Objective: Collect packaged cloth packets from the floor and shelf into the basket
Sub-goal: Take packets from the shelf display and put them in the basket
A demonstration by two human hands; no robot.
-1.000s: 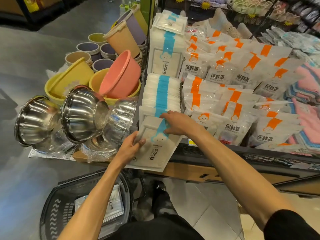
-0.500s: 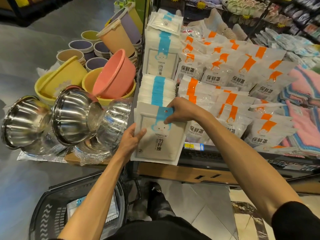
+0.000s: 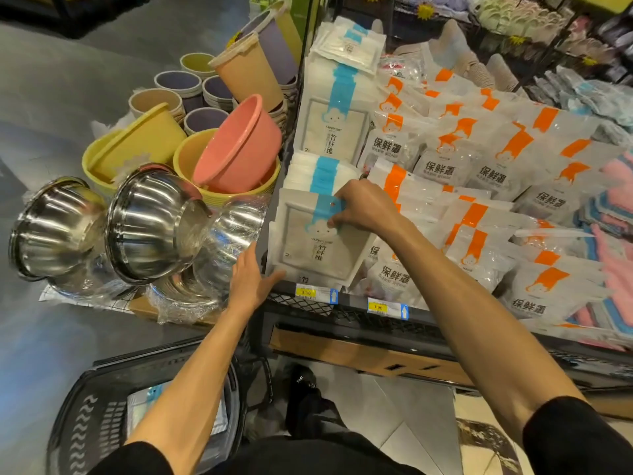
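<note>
basket (image 3: pixel 85 416) nearest, low left, one packet (image 3: pixel 144 402) inside | left hand (image 3: pixel 250 282) flat, fingers straight, braces lower corner of cloth packet (image 3: pixel 308 248) at shelf (image 3: pixel 342 317) front edge | right hand (image 3: pixel 363 207) pinches its top at the blue band, probably to lift it clear | spare packets (image 3: pixel 334 121) stand behind

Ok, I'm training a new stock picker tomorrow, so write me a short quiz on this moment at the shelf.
1. True or false: the right-hand grip pinches the front cloth packet at its blue strip.
2. The bags right of the cloth packets carry strips of: A green, B orange, C purple.
3. What already lies in the basket?
Key: 1 true. 2 B. 3 a blue-strip packet.
</note>
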